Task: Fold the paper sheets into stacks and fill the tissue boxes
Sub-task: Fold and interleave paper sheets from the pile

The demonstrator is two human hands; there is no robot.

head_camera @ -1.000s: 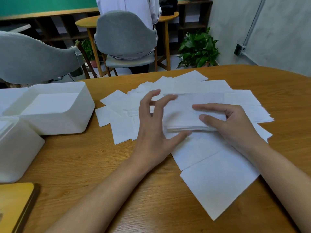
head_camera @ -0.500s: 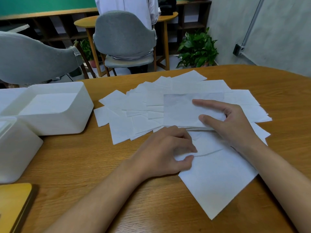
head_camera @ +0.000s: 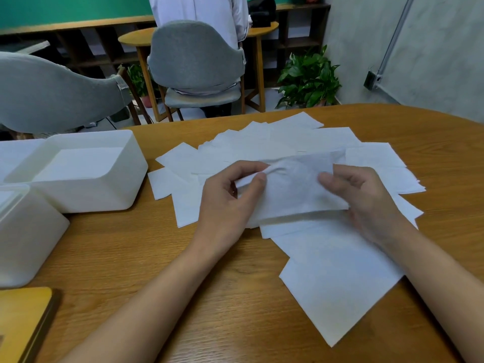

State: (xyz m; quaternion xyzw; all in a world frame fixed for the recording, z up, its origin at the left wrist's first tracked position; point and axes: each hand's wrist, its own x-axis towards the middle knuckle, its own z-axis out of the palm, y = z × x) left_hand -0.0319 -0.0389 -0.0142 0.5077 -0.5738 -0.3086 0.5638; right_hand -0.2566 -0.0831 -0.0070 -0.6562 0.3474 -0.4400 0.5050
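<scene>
Count as found.
- Hands: two, left hand [head_camera: 225, 203] and right hand [head_camera: 366, 203], mid-frame.
- Tissue boxes [head_camera: 104, 195] [head_camera: 28, 237]: two, white and open-topped, at left of frame.
- White piece [head_camera: 15, 153] behind them: one, box or lid not determinable.
- Folded stack [head_camera: 293, 189]: one, centre.
- Loose paper sheets [head_camera: 340, 284]: many, overlapping, so no exact count is possible.
- Grey chairs [head_camera: 196, 56] [head_camera: 52, 93]: two, upper left.
- Potted plants [head_camera: 309, 77] [head_camera: 137, 77]: two.
- Worktop [head_camera: 131, 258]: one.
- Round table [head_camera: 264, 28]: one, at top.
</scene>
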